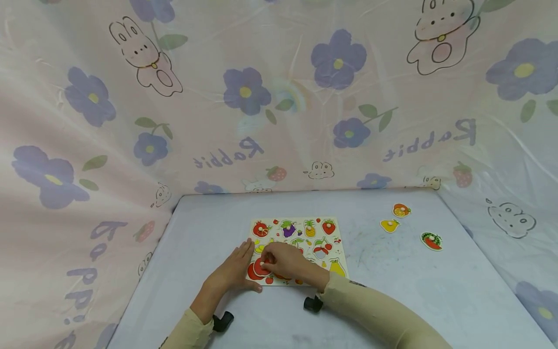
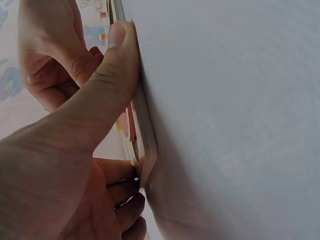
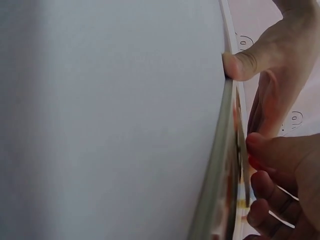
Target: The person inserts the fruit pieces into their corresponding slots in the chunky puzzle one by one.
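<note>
The wooden fruit puzzle board [image 1: 272,242] lies flat on the table. At its front left corner my left hand [image 1: 233,269] touches the left side with extended fingers, the thumb along the front edge. My right hand [image 1: 285,259] pinches a round red fruit puzzle piece [image 1: 259,269] by its knob, between thumb and forefinger. That piece overlaps a red printed shape at the board's lower left. In the right wrist view, the thin piece [image 3: 243,150] stands at a slight tilt over the board's surface. The right hand hides part of the middle and lower board.
Off to the right on the white table [image 1: 383,291] lie an orange piece [image 1: 401,210], a pear piece [image 1: 389,225] and a watermelon piece [image 1: 431,241]. Patterned curtain cloth [image 1: 287,121] surrounds the table at the back and sides.
</note>
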The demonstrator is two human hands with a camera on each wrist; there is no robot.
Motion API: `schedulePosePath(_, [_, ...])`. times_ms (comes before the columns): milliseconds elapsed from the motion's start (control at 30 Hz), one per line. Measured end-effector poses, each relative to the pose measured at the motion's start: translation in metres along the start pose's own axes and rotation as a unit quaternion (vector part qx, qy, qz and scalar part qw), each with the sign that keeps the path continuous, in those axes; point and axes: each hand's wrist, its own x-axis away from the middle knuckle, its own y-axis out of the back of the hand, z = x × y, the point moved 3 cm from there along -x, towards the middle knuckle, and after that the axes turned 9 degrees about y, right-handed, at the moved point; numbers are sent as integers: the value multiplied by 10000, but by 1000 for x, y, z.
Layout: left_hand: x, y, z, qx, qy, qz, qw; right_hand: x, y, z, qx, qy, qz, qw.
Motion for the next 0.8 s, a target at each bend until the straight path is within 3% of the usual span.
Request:
schedulePosePath(333, [1, 0, -1, -79, 46, -23, 10000, -6, -7, 1, 112, 79, 33, 9999])
schedulePosePath(800, [2, 1, -2, 108, 55, 24, 9999, -10, -9, 9, -182, 179, 124, 9996])
